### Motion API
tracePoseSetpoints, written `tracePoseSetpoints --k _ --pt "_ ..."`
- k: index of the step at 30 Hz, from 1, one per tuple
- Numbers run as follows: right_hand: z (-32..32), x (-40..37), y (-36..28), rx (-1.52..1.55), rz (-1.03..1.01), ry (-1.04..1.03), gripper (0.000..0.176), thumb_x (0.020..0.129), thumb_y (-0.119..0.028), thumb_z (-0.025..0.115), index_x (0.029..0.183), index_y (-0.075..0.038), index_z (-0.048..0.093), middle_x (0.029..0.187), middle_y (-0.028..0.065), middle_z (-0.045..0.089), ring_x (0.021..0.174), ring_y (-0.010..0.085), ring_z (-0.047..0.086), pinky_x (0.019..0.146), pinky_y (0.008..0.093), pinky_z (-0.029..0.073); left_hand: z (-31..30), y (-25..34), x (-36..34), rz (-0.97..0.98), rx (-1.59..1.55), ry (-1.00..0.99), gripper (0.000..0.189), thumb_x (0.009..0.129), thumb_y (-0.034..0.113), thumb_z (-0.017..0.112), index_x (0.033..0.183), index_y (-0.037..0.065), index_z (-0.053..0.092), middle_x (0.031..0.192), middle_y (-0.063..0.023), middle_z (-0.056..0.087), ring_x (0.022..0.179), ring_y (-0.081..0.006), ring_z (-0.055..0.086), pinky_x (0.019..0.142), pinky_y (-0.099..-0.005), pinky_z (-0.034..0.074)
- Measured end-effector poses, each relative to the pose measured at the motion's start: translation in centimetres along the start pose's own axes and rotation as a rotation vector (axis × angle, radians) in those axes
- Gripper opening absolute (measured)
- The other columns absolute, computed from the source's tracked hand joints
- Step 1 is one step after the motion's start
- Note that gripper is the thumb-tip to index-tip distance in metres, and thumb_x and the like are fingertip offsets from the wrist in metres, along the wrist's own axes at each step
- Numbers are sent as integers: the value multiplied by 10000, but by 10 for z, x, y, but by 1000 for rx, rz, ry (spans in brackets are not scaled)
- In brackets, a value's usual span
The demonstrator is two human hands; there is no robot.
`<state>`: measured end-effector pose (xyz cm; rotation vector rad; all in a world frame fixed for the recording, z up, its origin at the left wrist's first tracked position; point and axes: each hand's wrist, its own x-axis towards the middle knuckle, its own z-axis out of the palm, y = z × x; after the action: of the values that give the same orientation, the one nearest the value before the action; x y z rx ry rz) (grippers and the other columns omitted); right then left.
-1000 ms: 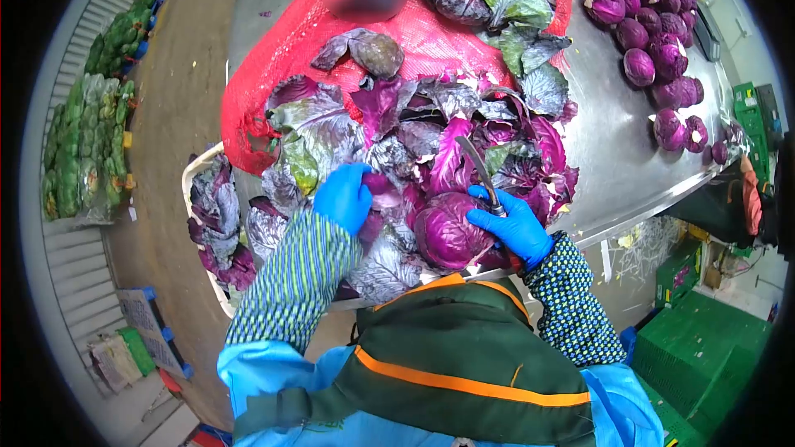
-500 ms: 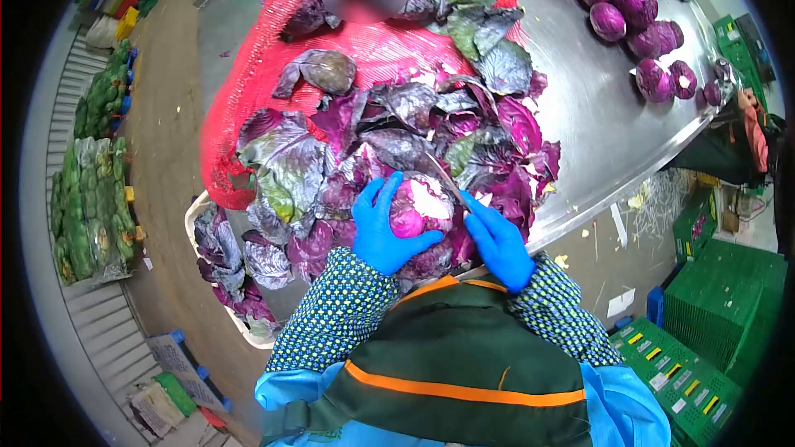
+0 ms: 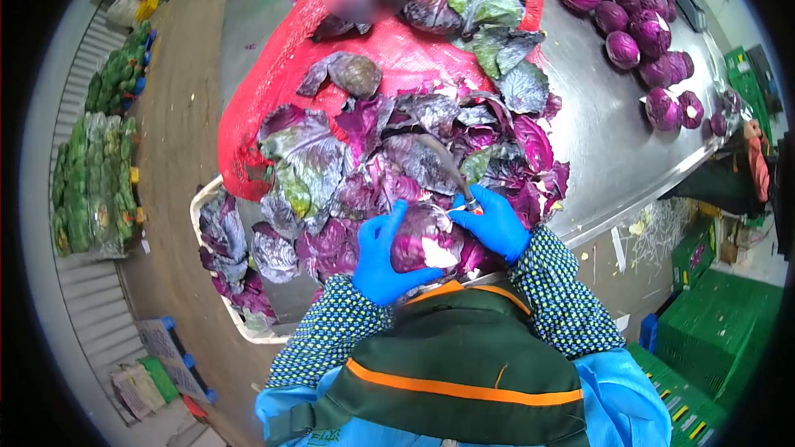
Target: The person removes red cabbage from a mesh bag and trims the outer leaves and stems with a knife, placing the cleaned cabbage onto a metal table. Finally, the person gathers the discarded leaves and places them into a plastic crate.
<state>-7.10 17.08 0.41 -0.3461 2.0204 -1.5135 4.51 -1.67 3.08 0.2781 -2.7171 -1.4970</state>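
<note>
Only 1 view here, the head cam looking straight down. The left hand [image 3: 383, 255] in a blue glove is wrapped round a red cabbage [image 3: 424, 238], fingers curled up its left side, so it's properly grasping it. The cabbage sits right at the near edge of the steel table [image 3: 617, 145], just in front of the person's apron, with a pale cut patch showing on its lower side. The right hand [image 3: 494, 221], also gloved, is clenched on the handle of a knife [image 3: 450, 167] and rests against the cabbage's upper right; the curved blade points up and away over the leaf pile [image 3: 389, 149].

Containers: a red mesh sack [image 3: 277, 83] lies spread across the table behind the pile, with loose purple and green leaves on it and a few dark heads at its far end. A white tub [image 3: 193, 219] hangs off the table's left edge, low down, and it's holding a heap of stripped purple leaves [image 3: 228, 252]. At the far right of the table a bunch of trimmed cabbages [image 3: 642, 29] lie bare on the steel, not in anything. Green crates [image 3: 708, 327] stand on the floor at lower right; can't tell what's in them. Bagged green vegetables [image 3: 87, 178] are stacked along the left
</note>
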Motion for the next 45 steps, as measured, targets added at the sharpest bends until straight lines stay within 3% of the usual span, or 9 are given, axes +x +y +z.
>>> tracePoseSetpoints --k 4,11,14,18,21,24,26,31,45 --pt "10 10 -19 417 301 106 201 793 -104 676 949 -30 573 824 32 605 744 83 540 673 246 457 -11 2 7 -47 130 -118 735 568 371 833 1191 109 544 1058 -157 469 931 -287 485 883 -412 394" --pt "-2 -21 -36 169 52 -27 198 772 -92 712 909 -36 581 793 0 594 729 61 531 666 235 453 -17 -13 17 440 114 -156 194 761 174 697 853 46 584 901 -106 560 881 -277 545 767 -377 449" --pt "-13 -32 -60 345 145 18 192 765 -83 721 894 -45 584 785 -6 588 722 58 528 662 223 450 -36 10 32 38 -252 -115 175 785 144 692 847 34 571 834 -97 557 792 -218 567 711 -326 458" --pt "-32 -27 -99 317 28 44 184 779 -68 703 911 -59 574 729 -4 578 616 53 539 517 204 431 -66 57 69 259 -190 -143 159 795 117 686 863 33 570 813 -74 566 748 -178 564 688 -299 451" --pt "-44 -2 -124 380 -123 359 193 827 -118 655 992 -56 576 758 2 588 618 66 546 491 198 425 -73 76 107 577 -68 222 220 781 121 689 939 30 566 837 -91 568 811 -222 566 754 -349 450" --pt "-57 3 -118 391 -227 575 330 851 -170 629 1157 -66 563 833 13 612 650 65 544 494 193 420 -80 67 83 287 40 175 301 771 111 696 1024 23 558 974 -107 570 920 -225 554 844 -340 427" --pt "-53 -21 -84 242 119 346 439 828 -191 660 1228 -65 530 872 10 615 641 56 528 539 195 436 -63 20 45 101 187 -361 566 720 196 751 1194 21 496 1075 -173 565 1037 -313 542 923 -396 407" --pt "7 -37 -22 -172 39 32 659 760 -317 723 1294 -38 455 1331 208 431 1262 280 393 1037 366 315 -7 -32 9 117 135 -240 723 666 313 769 1258 39 457 1152 -200 544 1041 -358 536 917 -441 405" --pt "-23 -35 0 231 245 -50 763 694 -222 798 1315 -31 398 1296 118 460 1197 200 424 1019 338 328 -13 -21 74 740 485 -322 232 732 255 690 939 158 651 882 -19 615 897 -199 574 873 -396 406"
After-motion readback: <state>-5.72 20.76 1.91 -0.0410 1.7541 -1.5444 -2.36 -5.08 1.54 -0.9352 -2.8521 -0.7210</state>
